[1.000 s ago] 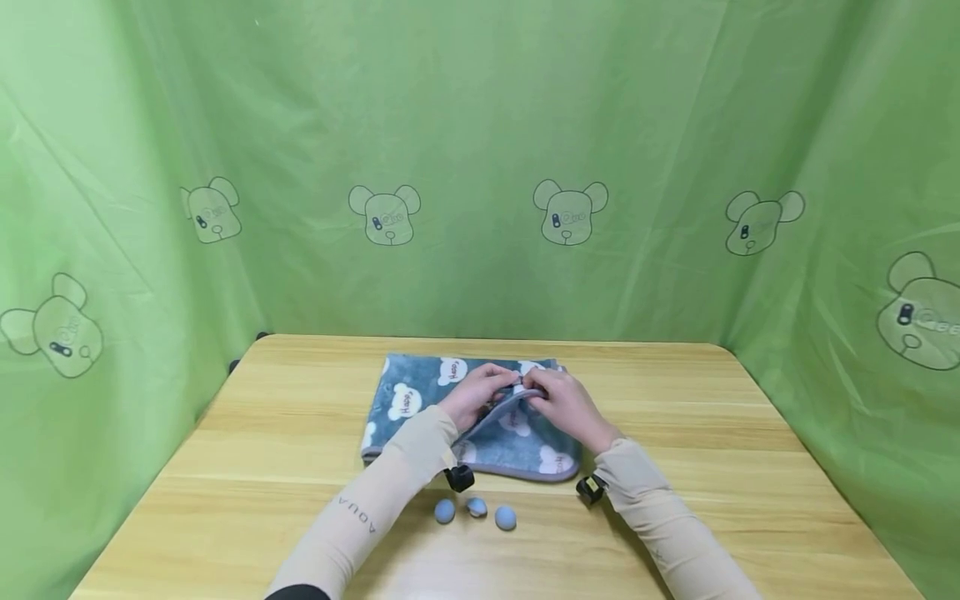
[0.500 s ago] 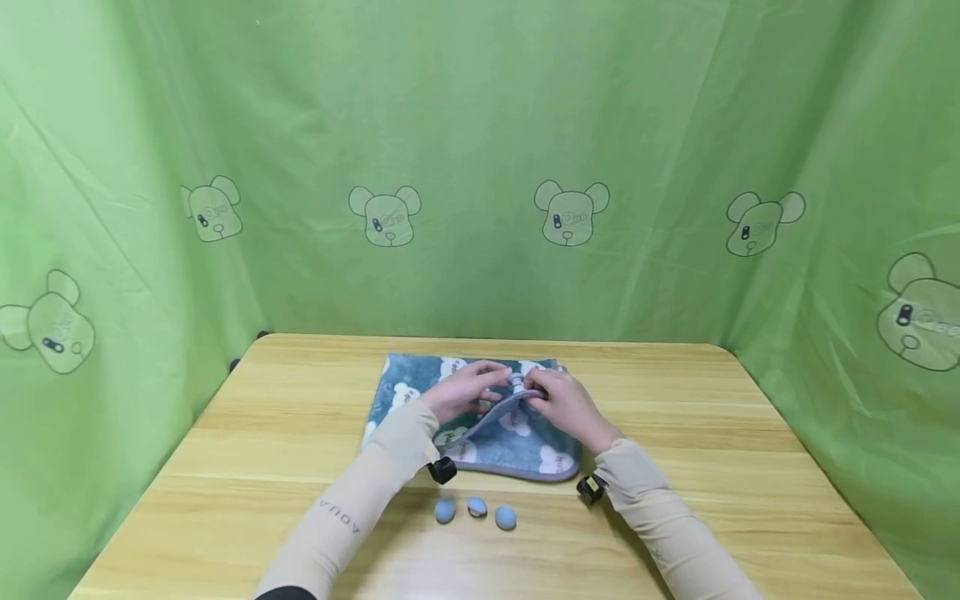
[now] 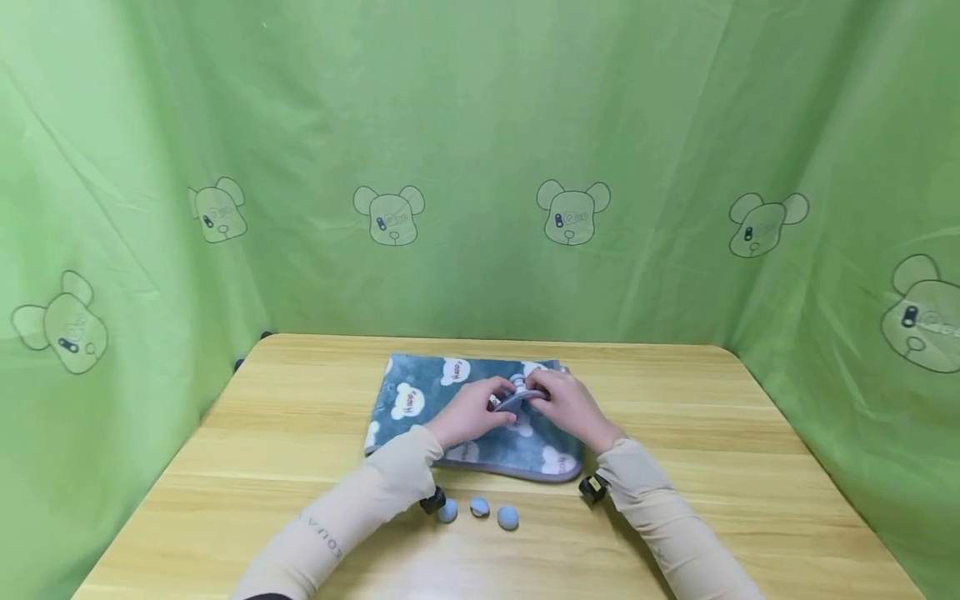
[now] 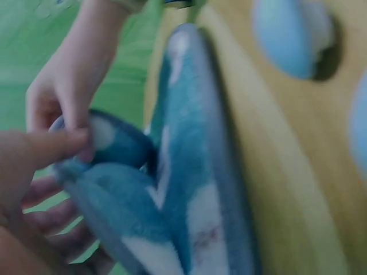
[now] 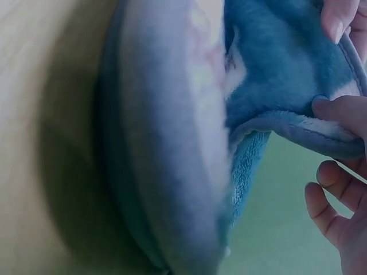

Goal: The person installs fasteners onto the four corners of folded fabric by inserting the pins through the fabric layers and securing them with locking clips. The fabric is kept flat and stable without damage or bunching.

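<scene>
A folded teal blanket (image 3: 420, 379) with white bear heads and grey edging lies on the table, its near right part lifted into a fold. My left hand (image 3: 468, 412) grips the lifted edge between thumb and fingers. Beside it, my right hand (image 3: 566, 408) pinches the same edge; in the right wrist view its thumb (image 5: 338, 112) lies over the grey trim. A small pale mushroom-shaped clip (image 3: 519, 382) stands at the edge between both hands, partly hidden by the fingers. Three light-blue round-capped pieces of similar form, one of them the middle piece (image 3: 479, 507), lie in front of the blanket.
The wooden table (image 3: 712, 433) extends to both sides and toward the person. A green curtain (image 3: 480, 275) with bear outlines hangs behind and at both sides. Each wrist carries a black camera, the left camera (image 3: 432, 500) close to the leftmost blue piece.
My left hand has let go of the pale clip, drawn back with open fingers, then taken hold of the blanket edge left of it. The right hand has stayed in place.
</scene>
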`<act>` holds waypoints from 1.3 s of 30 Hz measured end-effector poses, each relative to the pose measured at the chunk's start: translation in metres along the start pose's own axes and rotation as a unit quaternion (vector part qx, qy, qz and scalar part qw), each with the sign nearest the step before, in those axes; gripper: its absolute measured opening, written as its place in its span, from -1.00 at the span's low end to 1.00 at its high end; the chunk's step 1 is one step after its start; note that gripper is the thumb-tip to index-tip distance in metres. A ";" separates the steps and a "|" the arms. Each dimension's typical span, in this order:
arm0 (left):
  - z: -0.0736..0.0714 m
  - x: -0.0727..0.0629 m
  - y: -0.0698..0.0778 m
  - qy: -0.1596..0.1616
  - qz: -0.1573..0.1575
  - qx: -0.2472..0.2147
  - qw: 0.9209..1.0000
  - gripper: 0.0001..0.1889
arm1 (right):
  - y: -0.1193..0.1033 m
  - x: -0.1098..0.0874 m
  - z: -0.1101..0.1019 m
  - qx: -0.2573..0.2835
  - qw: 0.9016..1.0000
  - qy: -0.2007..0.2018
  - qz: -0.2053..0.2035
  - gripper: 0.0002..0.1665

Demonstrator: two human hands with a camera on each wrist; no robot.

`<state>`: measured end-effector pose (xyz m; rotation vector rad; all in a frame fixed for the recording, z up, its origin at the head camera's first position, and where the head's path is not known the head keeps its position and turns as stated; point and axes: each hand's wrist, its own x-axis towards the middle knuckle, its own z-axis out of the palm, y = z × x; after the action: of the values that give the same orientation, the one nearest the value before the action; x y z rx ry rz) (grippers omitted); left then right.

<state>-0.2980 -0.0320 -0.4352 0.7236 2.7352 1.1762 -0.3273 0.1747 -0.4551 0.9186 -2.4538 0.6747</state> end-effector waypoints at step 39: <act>-0.044 0.034 -0.052 0.153 -0.140 -0.220 0.953 -0.74 | 0.043 -0.036 -0.074 0.025 0.996 0.029 0.085 -0.76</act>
<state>-0.3595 -0.0766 -0.4373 0.1033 2.5191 1.8545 -0.3162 0.2631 -0.4282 0.7026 -2.4930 0.8126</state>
